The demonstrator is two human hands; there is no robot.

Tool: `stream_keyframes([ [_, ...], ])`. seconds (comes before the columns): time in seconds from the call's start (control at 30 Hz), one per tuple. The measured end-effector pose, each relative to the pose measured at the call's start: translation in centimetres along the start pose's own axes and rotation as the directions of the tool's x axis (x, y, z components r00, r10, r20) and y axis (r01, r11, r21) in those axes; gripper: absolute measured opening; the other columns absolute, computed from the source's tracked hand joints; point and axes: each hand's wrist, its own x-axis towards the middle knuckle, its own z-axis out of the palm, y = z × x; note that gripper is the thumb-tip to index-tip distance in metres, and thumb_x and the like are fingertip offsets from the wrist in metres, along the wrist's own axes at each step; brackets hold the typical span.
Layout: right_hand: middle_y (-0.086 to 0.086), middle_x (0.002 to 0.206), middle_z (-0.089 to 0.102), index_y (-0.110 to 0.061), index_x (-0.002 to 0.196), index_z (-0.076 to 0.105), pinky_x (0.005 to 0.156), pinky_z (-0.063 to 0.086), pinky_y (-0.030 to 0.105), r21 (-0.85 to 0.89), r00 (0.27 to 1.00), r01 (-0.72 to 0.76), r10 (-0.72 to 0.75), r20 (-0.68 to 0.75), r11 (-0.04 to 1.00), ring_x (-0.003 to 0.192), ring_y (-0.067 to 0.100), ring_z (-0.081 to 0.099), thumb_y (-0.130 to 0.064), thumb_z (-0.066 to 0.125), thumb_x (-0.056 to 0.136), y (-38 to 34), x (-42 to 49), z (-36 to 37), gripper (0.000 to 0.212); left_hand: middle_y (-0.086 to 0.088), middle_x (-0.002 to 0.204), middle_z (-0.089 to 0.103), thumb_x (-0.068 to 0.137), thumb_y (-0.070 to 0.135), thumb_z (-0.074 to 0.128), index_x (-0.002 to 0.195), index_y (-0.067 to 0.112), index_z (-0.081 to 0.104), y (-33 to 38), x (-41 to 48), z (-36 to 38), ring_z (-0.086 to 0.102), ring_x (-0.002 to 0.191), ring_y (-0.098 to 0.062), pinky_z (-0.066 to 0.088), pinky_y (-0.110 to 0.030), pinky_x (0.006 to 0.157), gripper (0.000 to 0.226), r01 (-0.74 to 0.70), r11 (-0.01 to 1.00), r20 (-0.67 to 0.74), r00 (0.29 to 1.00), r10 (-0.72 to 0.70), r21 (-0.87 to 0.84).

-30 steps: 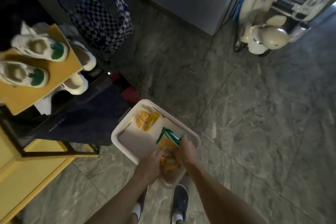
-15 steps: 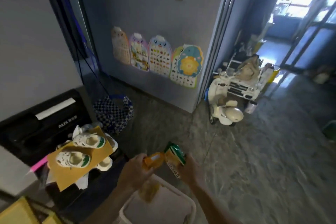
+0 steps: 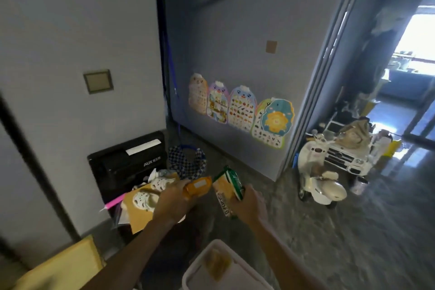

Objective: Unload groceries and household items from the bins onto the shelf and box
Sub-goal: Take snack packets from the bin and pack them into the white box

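Hands grip crinkly packets (image 3: 197,187) (one orange) above bin (image 3: 237,266).

A black appliance (image 3: 127,167) stands against the pale wall, white perforated shoes (image 3: 150,195) lying on brown cardboard (image 3: 138,214) just before it; a checkered bag (image 3: 186,165) sits beside it on the floor; four animal-shaped charts (image 3: 240,110) (bright, cartoonish) hang on the grey wall; a white toy scooter (image 3: 317,176) and toy car (image 3: 348,158) stand near the doorway.

Bin (image 3: 202,263) lies below both packets (image 3: 197,186), shoes (image 3: 143,199) to their left.
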Motion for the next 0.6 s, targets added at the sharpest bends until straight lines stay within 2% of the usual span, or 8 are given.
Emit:
stream_keyframes([
  [0.07,-0.001,0.098,0.073,-0.014,0.114,0.062,0.053,0.049,0.019,0.021,0.999,0.051,-0.051,0.008,0.998,0.072,0.011,0.068,-0.037,0.075,0.092,-2.0,-0.9,0.8,0.035,0.006,0.107,0.076,0.082,0.062,0.065,0.123,0.030,0.070,-0.6,-2.2,-2.0,0.073,0.097,-0.019,0.057,-0.038,0.082,0.051,0.040,0.999,-0.067,0.997,-0.038,0.034],
  [0.1,0.001,0.098,0.074,-0.015,0.113,0.063,0.058,0.054,0.027,0.033,0.997,0.075,-0.075,0.015,0.997,0.077,0.017,0.072,-0.040,0.074,0.090,-3.2,-1.5,1.2,0.036,0.004,0.108,0.076,0.085,0.056,0.068,0.123,0.029,0.071,-0.6,-3.6,-3.2,0.073,0.098,-0.019,0.057,-0.037,0.085,0.048,0.058,0.997,-0.099,0.994,-0.053,0.047],
  [0.17,-0.001,0.093,0.074,-0.017,0.108,0.062,0.063,0.061,0.037,0.079,0.991,0.125,-0.128,0.035,0.989,0.078,0.020,0.074,-0.043,0.073,0.088,-5.1,-2.5,2.4,0.035,0.003,0.113,0.076,0.089,0.046,0.075,0.125,0.026,0.071,-0.9,-6.2,-5.4,0.072,0.102,-0.019,0.056,-0.034,0.089,0.041,0.086,0.995,-0.136,0.988,-0.077,0.059],
  [0.23,-0.007,0.087,0.071,-0.018,0.104,0.062,0.061,0.060,0.032,0.119,0.975,0.200,-0.209,0.072,0.973,0.075,0.015,0.073,-0.039,0.076,0.089,-7.8,-4.0,3.6,0.029,0.003,0.120,0.075,0.090,0.045,0.078,0.133,0.026,0.068,-1.9,-9.4,-7.8,0.072,0.104,-0.019,0.056,-0.032,0.090,0.048,0.159,0.984,-0.170,0.975,-0.144,0.078],
  [0.3,-0.010,0.090,0.071,-0.019,0.106,0.064,0.060,0.059,0.023,0.167,0.956,0.249,-0.270,0.118,0.954,0.075,0.008,0.073,-0.037,0.079,0.090,-10.6,-5.6,5.5,0.029,0.003,0.122,0.074,0.091,0.051,0.076,0.137,0.028,0.064,-3.4,-12.9,-10.6,0.073,0.106,-0.021,0.056,-0.033,0.088,0.054,0.261,0.958,-0.213,0.949,-0.232,0.118],
  [0.43,-0.006,0.104,0.078,-0.021,0.113,0.069,0.073,0.066,0.034,0.280,0.897,0.357,-0.411,0.162,0.891,0.090,0.012,0.077,-0.039,0.080,0.084,-16.3,-9.5,10.7,0.036,0.005,0.117,0.076,0.085,0.066,0.069,0.128,0.031,0.068,-7.0,-20.0,-16.2,0.075,0.100,-0.022,0.058,-0.038,0.085,0.056,0.415,0.896,-0.308,0.883,-0.355,0.156],
  [0.53,-0.006,0.107,0.078,-0.019,0.118,0.066,0.071,0.066,0.031,0.304,0.847,0.407,-0.480,0.227,0.862,0.089,0.012,0.077,-0.041,0.081,0.087,-21.4,-13.6,13.8,0.041,0.000,0.101,0.078,0.079,0.068,0.067,0.114,0.030,0.071,-11.3,-25.1,-19.5,0.076,0.090,-0.030,0.057,-0.038,0.071,0.052,0.516,0.833,-0.405,0.818,-0.409,0.201],
  [0.6,-0.002,0.109,0.078,-0.020,0.117,0.065,0.065,0.066,0.032,0.326,0.807,0.447,-0.533,0.254,0.833,0.086,0.012,0.077,-0.044,0.082,0.088,-24.6,-16.3,15.9,0.041,-0.003,0.097,0.078,0.082,0.061,0.072,0.113,0.027,0.071,-12.7,-28.3,-22.1,0.074,0.090,-0.033,0.058,-0.040,0.070,0.046,0.562,0.801,-0.458,0.779,-0.428,0.208],
])
